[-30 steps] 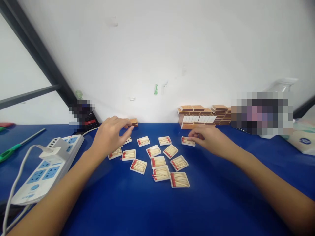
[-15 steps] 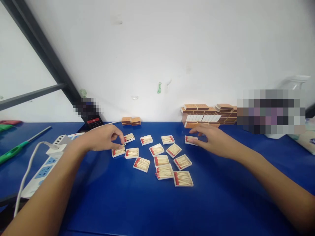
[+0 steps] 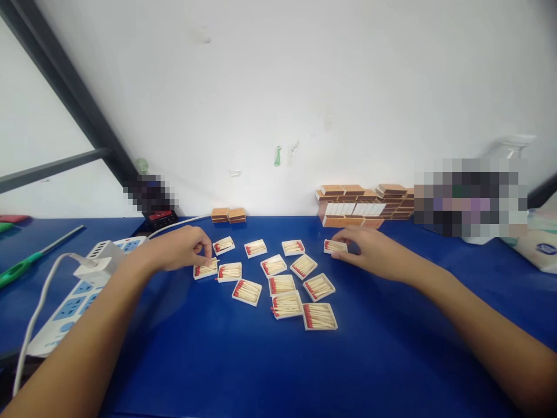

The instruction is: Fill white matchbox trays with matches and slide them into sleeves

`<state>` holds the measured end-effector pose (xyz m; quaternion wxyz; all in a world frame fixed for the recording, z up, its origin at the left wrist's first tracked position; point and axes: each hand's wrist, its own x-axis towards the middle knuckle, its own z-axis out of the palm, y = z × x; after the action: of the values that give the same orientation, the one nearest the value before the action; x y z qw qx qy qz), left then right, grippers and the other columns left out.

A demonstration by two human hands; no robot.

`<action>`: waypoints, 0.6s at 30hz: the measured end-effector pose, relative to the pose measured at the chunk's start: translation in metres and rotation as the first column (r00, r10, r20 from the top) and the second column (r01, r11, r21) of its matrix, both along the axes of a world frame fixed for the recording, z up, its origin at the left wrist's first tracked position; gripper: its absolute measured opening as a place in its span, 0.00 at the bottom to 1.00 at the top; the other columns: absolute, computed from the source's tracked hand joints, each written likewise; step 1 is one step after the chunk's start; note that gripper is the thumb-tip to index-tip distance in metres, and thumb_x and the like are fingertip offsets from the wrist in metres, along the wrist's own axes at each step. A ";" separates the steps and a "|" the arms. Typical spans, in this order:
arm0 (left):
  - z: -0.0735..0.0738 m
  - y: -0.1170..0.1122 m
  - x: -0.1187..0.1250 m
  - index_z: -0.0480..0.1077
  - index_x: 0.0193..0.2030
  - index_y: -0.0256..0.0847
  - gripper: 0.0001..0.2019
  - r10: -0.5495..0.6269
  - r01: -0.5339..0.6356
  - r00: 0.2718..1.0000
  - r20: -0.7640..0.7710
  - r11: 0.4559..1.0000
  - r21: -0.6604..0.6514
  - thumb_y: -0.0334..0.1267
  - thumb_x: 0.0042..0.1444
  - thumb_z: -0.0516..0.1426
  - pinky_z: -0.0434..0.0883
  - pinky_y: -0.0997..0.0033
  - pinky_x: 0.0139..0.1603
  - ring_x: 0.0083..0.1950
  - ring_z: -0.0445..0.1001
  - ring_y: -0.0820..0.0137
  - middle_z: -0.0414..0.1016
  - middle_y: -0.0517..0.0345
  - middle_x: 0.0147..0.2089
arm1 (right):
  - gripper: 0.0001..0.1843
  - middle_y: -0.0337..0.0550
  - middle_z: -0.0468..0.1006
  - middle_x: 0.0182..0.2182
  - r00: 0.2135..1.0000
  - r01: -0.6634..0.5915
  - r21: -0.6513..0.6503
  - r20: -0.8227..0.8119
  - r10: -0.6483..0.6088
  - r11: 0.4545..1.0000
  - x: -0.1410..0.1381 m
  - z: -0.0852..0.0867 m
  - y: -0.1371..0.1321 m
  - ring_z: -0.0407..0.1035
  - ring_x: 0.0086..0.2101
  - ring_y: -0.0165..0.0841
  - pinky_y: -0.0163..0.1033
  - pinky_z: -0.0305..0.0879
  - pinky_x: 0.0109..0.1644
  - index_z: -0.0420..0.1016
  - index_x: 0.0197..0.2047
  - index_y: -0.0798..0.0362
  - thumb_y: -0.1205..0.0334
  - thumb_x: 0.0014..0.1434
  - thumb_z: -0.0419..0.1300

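My left hand (image 3: 189, 248) pinches a match (image 3: 212, 262) just above an open matchbox tray (image 3: 204, 270) at the left end of the group. My right hand (image 3: 363, 247) has its thumb and fingers around the near and far sides of another matchbox tray (image 3: 334, 247), which lies on the blue table (image 3: 209, 366) and holds red-headed matches. Between the hands several more filled trays are spread, among them a large-looking near one (image 3: 319, 317). A tray (image 3: 286, 305) left of it has match heads poking past its edge.
Closed matchboxes (image 3: 352, 220) are stacked against the wall at right, with a few others (image 3: 228, 215) at left. A power strip (image 3: 73, 307) with a white cable (image 3: 32, 313) lies beside my left forearm. A green-handled screwdriver (image 3: 26, 267) is further left.
My left hand has lowered its pinched fingers closer to the left tray. My right thumb and fingers have closed around the right tray. The view has shifted slightly.
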<state>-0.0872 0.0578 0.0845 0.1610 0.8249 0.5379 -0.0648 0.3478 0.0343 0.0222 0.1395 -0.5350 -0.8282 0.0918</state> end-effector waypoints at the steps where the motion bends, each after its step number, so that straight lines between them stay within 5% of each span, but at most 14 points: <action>1: 0.000 0.000 -0.001 0.82 0.31 0.47 0.13 -0.001 0.001 1.000 0.007 1.000 0.004 0.52 0.55 0.62 0.53 0.68 0.26 0.26 0.64 0.69 0.69 0.59 0.25 | 0.20 0.51 0.84 0.46 1.000 -0.001 0.002 -0.002 0.001 1.000 0.000 0.001 0.000 0.78 0.43 0.46 0.46 0.70 0.44 0.81 0.48 0.51 0.46 0.67 0.58; 7: 0.001 0.000 -0.002 0.82 0.34 0.48 0.09 0.020 -0.021 1.000 0.017 1.000 0.015 0.47 0.54 0.61 0.57 0.69 0.27 0.28 0.67 0.68 0.73 0.60 0.27 | 0.20 0.51 0.84 0.47 1.000 0.011 0.006 0.023 -0.011 1.000 0.001 -0.002 0.001 0.77 0.45 0.46 0.47 0.70 0.45 0.81 0.50 0.51 0.46 0.67 0.58; 18: 0.002 -0.002 -0.002 0.84 0.41 0.51 0.14 -0.025 0.025 1.000 0.009 0.999 -0.022 0.53 0.56 0.62 0.55 0.69 0.27 0.26 0.64 0.69 0.66 0.61 0.27 | 0.20 0.51 0.84 0.47 0.999 -0.005 0.028 0.044 0.003 1.000 0.000 -0.003 0.001 0.77 0.45 0.46 0.47 0.70 0.46 0.80 0.49 0.51 0.46 0.68 0.57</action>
<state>-0.0897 0.0561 0.0863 0.1715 0.8301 0.5261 -0.0693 0.3476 0.0357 0.0193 0.1287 -0.5331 -0.8334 0.0685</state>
